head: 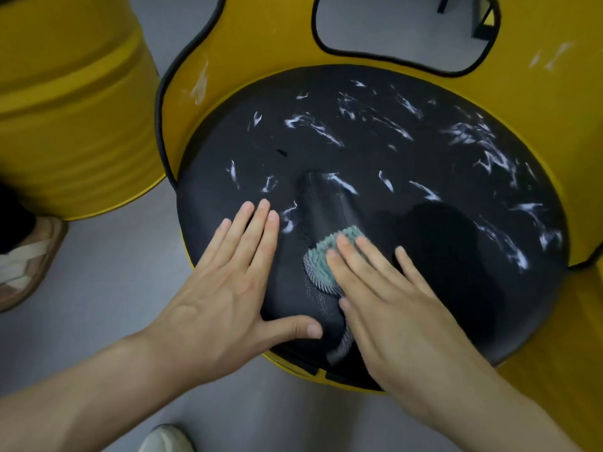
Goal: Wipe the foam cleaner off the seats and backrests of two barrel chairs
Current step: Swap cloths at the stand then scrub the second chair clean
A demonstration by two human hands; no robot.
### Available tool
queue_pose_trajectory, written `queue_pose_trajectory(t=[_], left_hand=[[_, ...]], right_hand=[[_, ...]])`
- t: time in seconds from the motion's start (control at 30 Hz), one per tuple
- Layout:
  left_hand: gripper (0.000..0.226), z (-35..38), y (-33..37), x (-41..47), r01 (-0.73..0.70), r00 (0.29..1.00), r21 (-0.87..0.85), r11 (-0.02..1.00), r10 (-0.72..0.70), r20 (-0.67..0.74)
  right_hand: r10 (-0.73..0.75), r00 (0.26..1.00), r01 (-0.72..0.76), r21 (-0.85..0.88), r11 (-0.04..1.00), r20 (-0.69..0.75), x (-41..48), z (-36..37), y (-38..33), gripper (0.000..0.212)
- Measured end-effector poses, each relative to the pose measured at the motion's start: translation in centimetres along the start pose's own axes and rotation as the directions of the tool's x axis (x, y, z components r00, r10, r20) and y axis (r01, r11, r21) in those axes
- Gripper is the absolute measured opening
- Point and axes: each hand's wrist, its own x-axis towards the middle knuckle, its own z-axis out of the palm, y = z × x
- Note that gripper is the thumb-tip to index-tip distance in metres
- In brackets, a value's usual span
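Head view: foam-streaked seat (375,158) is braced by flat left hand (228,282); teal cloth (321,259), seemingly chenille, is pressed under straight-fingered right hand (391,308).

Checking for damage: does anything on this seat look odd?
The seat cover is rucked into a raised fold just beyond the cloth. A small dark fleck left of it may be a nick; too small to tell.

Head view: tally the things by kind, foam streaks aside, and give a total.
Yellow barrel chairs: 2
Black seat cushion: 1
Green cloth: 1
Left hand, right hand: 2
Shoes: 2
Total: 8
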Motion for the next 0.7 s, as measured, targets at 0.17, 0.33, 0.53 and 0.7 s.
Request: queue_pose_trajectory(t=[0.17, 0.33, 0.53, 0.7], left_hand=[[0.128, 0.2, -0.2, 0.0, -0.013, 1.000, 0.030, 0.999, 0.013, -0.011], [0.129, 0.5, -0.3, 0.0, -0.019, 1.000, 0.055, 0.998, 0.019, 0.012], [0.131, 0.8, -1.9, 0.1, 0.041, 0.999, 0.067, 0.997, -0.043, 0.022], [0.136, 1.1, -2.6, 0.8, 0.034, 0.999, 0.096, 0.995, -0.036, 0.020]], right_hand=[[0.130, 0.991, -0.132, -0.058, 0.990, -0.041, -2.1, -0.2, 5.2, 0.056], [0.223, 0.962, -0.225, 0.005, 0.974, -0.156, -0.7, 0.9, 2.3, 0.058], [0.002, 0.982, 0.013, 0.075, 0.997, -0.188, 2.7, 1.5, -2.9, 0.069], [-0.068, 0.982, 0.084, 0.087, 0.993, -0.175, 3.2, 1.6, -2.3, 0.074]])
